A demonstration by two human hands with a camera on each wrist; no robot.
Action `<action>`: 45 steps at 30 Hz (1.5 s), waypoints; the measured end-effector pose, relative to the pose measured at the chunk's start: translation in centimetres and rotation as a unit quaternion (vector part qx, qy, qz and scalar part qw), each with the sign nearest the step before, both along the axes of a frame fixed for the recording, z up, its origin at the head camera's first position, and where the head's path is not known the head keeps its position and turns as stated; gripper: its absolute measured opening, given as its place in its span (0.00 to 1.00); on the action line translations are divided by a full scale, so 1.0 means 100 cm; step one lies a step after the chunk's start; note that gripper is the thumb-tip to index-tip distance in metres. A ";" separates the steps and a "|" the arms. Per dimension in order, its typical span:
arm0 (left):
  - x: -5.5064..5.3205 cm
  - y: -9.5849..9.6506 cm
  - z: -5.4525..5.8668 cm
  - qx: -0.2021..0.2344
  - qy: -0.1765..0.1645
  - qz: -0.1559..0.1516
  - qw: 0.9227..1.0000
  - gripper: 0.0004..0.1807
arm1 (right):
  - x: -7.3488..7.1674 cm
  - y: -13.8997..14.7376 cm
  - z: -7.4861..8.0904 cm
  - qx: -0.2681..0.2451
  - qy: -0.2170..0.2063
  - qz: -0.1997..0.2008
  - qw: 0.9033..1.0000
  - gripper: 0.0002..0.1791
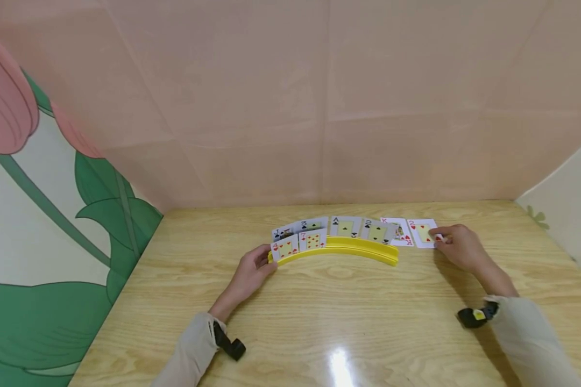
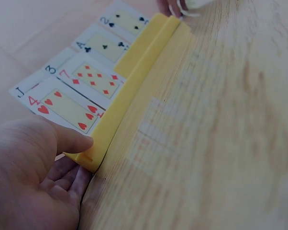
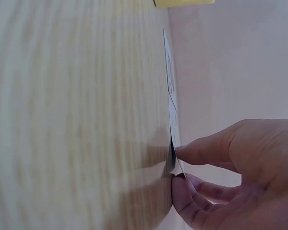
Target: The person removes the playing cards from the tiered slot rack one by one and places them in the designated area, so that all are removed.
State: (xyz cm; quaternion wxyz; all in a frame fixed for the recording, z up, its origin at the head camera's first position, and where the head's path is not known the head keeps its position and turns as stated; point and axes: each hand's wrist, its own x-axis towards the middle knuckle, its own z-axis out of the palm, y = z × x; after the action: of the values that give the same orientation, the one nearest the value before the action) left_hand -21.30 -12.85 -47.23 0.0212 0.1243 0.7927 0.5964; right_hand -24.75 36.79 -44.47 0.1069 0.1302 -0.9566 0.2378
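A curved yellow card holder (image 1: 360,249) stands on the table with playing cards upright in it. My left hand (image 1: 248,273) grips its left end, the thumb on the front beside the 4 of hearts (image 2: 67,110). Next to that stands the 7 of diamonds (image 1: 313,239). Behind are a jack, a black 3 (image 1: 313,224), the ace of clubs (image 1: 344,226) and a black 2 (image 1: 377,231). To the right, a red 2 card (image 1: 420,234) lies face up; my right hand (image 1: 465,251) pinches its right edge, slightly lifted in the right wrist view.
A red king card (image 1: 396,230) lies flat between the holder's right end and the red 2. The wooden table (image 1: 290,322) meets a pinkish cloth backdrop (image 1: 290,134) behind the cards. Black wrist cameras sit on both sleeves.
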 end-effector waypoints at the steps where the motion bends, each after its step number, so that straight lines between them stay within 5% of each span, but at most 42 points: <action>1: 0.001 0.001 0.001 -0.001 0.001 0.001 1.000 0.19 | 0.000 0.000 0.000 0.002 0.006 0.001 1.000 0.13; 9: 0.015 0.005 0.029 -0.004 0.006 -0.008 1.000 0.18 | 0.002 -0.001 -0.001 0.013 0.040 0.008 0.999 0.13; 13: 0.017 0.005 0.032 -0.003 0.008 -0.007 1.000 0.18 | 0.004 -0.002 0.000 0.017 0.040 0.008 0.999 0.13; 34: 0.016 0.007 0.033 -0.001 0.005 -0.013 1.000 0.18 | 0.005 -0.003 0.004 0.002 0.023 -0.009 1.000 0.13; 42: 0.016 0.006 0.032 -0.007 0.003 -0.011 1.000 0.18 | 0.012 -0.020 0.019 -0.025 0.030 -0.015 0.999 0.13; 45: 0.008 0.003 0.018 -0.010 0.003 -0.010 1.000 0.18 | 0.014 -0.029 0.029 -0.042 0.040 -0.013 0.998 0.13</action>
State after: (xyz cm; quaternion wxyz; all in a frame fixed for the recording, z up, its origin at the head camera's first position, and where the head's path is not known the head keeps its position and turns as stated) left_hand -20.47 -12.54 -45.41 0.0258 0.1342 0.7973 0.5879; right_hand -23.33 33.93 -41.62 0.1540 0.1229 -0.9422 0.2711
